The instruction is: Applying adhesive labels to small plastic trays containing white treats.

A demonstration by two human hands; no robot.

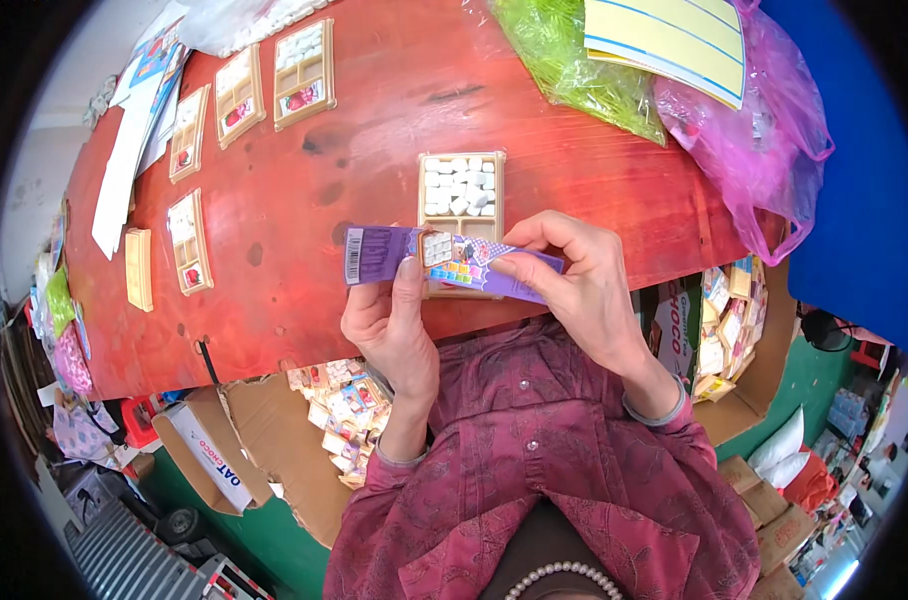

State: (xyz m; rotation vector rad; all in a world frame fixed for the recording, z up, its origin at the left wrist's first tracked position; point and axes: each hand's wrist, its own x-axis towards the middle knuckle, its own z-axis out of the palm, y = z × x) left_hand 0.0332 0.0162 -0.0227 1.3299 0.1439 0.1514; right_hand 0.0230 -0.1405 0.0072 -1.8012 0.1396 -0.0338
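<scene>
Purple card (444, 262) pinched between both hands' fingers (410, 272)

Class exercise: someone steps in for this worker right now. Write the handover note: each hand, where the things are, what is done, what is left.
Left hand: pinches the left part of the purple card sleeve, thumb on top.
Right hand: grips the sleeve's right end.
Sleeve is held over the near edge of the red table, a small tray showing through its window.
Behind it: a tan tray of white blocks, unsleeved.
Five more tan trays wait at far left.
Finished packs fill the cardboard boxes below.
</scene>
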